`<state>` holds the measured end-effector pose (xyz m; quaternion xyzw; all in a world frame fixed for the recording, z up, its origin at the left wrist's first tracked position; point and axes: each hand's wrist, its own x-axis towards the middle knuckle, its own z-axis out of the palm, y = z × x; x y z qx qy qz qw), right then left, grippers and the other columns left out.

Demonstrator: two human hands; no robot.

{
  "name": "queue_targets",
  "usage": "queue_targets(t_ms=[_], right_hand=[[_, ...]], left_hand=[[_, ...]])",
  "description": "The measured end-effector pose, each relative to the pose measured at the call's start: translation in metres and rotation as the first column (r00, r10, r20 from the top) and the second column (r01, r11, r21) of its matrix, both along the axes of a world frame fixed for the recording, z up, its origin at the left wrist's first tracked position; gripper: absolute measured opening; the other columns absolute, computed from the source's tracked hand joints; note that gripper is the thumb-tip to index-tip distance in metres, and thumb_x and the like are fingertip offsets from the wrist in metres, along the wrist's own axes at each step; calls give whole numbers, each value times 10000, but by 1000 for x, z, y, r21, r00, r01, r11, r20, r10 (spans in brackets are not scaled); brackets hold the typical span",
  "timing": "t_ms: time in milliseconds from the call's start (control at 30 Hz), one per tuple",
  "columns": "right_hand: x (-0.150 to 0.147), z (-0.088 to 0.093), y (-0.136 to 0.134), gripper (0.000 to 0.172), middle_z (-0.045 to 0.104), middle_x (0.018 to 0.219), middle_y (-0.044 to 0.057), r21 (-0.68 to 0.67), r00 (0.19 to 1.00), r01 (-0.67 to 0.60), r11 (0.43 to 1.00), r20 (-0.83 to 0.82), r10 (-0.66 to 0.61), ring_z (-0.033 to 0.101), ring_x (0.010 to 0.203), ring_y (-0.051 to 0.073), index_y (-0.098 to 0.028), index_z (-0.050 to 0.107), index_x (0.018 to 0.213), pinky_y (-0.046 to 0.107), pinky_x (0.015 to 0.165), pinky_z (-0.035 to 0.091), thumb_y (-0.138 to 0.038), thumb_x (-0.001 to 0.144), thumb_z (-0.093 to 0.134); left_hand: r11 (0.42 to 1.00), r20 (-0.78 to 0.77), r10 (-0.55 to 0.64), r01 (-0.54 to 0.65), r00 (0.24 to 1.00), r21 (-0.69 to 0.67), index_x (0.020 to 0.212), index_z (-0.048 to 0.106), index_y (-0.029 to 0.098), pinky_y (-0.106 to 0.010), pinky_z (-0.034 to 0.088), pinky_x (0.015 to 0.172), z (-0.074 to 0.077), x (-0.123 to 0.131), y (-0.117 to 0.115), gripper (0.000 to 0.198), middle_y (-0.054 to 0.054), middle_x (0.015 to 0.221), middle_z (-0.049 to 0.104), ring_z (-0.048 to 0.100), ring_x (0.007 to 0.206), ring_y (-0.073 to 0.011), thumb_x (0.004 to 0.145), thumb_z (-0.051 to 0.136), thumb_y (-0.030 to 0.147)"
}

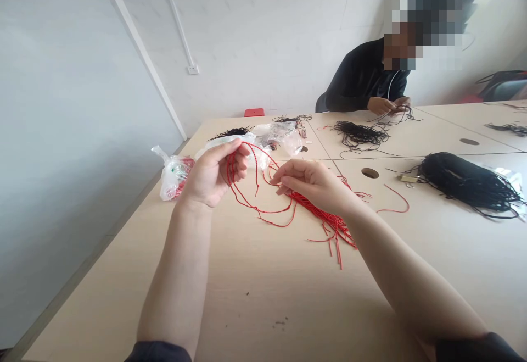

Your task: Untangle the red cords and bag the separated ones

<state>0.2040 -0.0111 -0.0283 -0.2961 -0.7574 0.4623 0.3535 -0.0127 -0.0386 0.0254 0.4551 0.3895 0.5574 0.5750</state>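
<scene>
Clear plastic bag [173, 178] with something red inside lies at about ten o'clock on the pale table [263, 301]. Just right of it, the left hand [209, 175] has its fingers curled together, clamped on looped red cords [247, 197] that hang down to the tabletop. Behind that hand, at about eleven o'clock, sit a second plastic bag [280, 137] and a small tuft of black cords [233, 132]. The right hand [313, 183] reaches in from the other side, its fingertips [284, 175] drawn close together; whether they pinch a strand or only touch one is hard to tell. Beneath it, at about twelve to one o'clock, lies a bunch of red cords [329, 224], with a single loose red cord [395, 201] further right. A co-worker's hands [389, 105] work black cords at about one o'clock, above a black cord heap [360, 133], and a large black cord bundle [467, 183] lies at about two o'clock. Risks: a loop slipping from the left hand could knot, and a forearm dragging across the red bunch could tangle its loose ends
</scene>
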Motion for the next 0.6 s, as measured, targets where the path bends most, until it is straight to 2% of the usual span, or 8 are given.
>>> queue_targets(t_ms=[133,267,467,600], right_hand=[[-2,5,-4,279,664,1170,43,104,1000,5,995,-2,-5,630,1017,205,-277,652,1155,386,896,500,-369,919,536],[-3,11,-10,292,698,1056,33,124,995,-67,990,-69,76,632,990,189,-263,660,1165,354,884,495,-364,956,483],[-3,7,-9,214,714,951,34,184,991,118,976,-88,-103,647,878,177,-213,707,975,324,792,506,-293,931,513],[-3,5,-9,154,713,998,31,206,974,198,958,-154,-168,652,858,158,-201,667,864,321,800,515,-205,888,514]], left_hand=[[991,-196,-136,137,971,-10,743,710,139,-148,435,458,-3,11,-4,242,4,585,630,578,482,-64,861,596,317],[962,-313,-273,263,910,-76,756,709,150,-172,471,533,-4,19,-8,256,-11,636,665,628,556,-92,879,591,340],[962,-426,-272,249,863,-112,838,718,157,-232,525,638,-5,22,-10,303,-59,749,722,692,689,-155,887,569,417],[948,-447,-316,299,837,-110,805,720,156,-216,521,632,-5,27,-12,282,-52,759,719,694,695,-147,877,593,397]])
